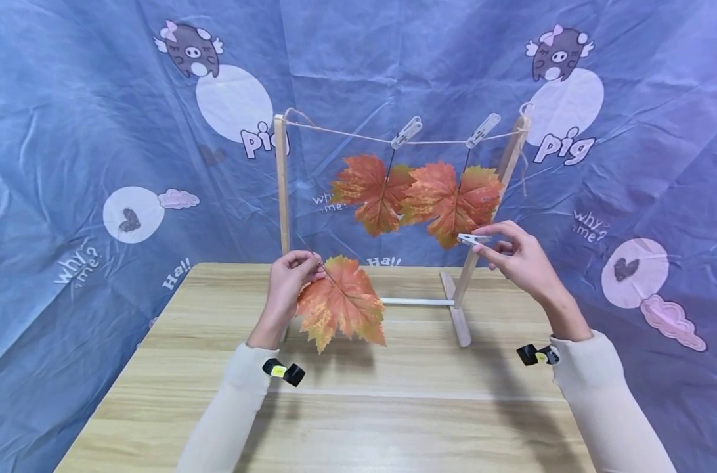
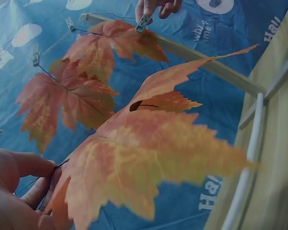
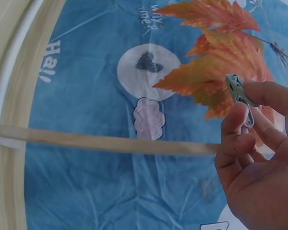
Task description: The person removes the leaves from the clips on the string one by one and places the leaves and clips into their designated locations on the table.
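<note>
My left hand (image 1: 293, 279) pinches the thin dark stem of an orange maple-like leaf (image 1: 343, 302), low and left in front of the wooden frame. In the left wrist view that leaf (image 2: 134, 148) spreads out past the fingertips. My right hand (image 1: 521, 256) holds a pale clothespin (image 1: 472, 240) between thumb and fingers, beside the frame's right post. Two similar leaves hang by their stems from the string: one leaf (image 1: 373, 194) under a clothespin (image 1: 407, 133), the other leaf (image 1: 453, 197) under a second clothespin (image 1: 482, 131). Their edges overlap.
A twine string (image 1: 347, 134) sags between the left post (image 1: 282, 184) and right post (image 1: 509, 164). A white rod (image 1: 417, 301) runs low across the frame, with a wooden foot (image 1: 457, 322) at its right. Beneath is a wood-grain table (image 1: 394, 420); behind hangs a blue printed cloth (image 1: 347, 59).
</note>
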The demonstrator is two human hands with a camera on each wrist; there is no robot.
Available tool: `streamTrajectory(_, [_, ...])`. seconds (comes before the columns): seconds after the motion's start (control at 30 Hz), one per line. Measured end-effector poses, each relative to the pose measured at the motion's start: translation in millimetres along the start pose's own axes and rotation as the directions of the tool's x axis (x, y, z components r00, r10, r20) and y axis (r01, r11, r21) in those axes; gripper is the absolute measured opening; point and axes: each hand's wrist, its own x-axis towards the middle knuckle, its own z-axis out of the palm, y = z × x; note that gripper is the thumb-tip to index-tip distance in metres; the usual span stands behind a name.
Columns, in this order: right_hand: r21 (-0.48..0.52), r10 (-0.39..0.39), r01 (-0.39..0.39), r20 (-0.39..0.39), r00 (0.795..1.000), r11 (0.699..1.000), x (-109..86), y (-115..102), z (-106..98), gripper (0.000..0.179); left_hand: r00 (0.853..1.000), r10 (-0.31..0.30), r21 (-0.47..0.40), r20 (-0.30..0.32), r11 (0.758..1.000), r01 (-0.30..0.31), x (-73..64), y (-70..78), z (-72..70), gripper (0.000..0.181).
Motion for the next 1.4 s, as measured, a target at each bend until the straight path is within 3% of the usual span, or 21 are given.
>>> streamTrajectory(0.3, [-0.035, 0.070, -0.069, 0.038, 0.997, 0.997, -8.4, 18, -4, 0.034, 0.998, -0.054, -0.009, -0.015, 0.999, 0.054, -3.0, -17.7, -5.4, 0.009])
streamTrajectory(0.53, [-0.086, 0.106, -0.102, 0.041, 0.993, 0.991, -15.7, 33, -7, 0.032, 0.998, -0.059, -0.019, -0.025, 0.998, 0.058, -6.3, -33.6, -9.5, 0.009])
streamTrajectory(1.07, [-0.073, 0.181, -0.174, 0.099, 0.979, 0.982, -24.8, 74, -15, 0.035, 0.990, -0.126, -0.021, -0.055, 0.992, 0.125, -15.4, -63.6, -17.0, 0.011])
streamTrajectory(1.4, [-0.080, 0.232, -0.223, 0.127, 0.964, 0.972, -21.8, 107, -8, 0.038, 0.980, -0.177, -0.024, -0.089, 0.984, 0.175, -17.8, -83.8, -24.2, 0.005])
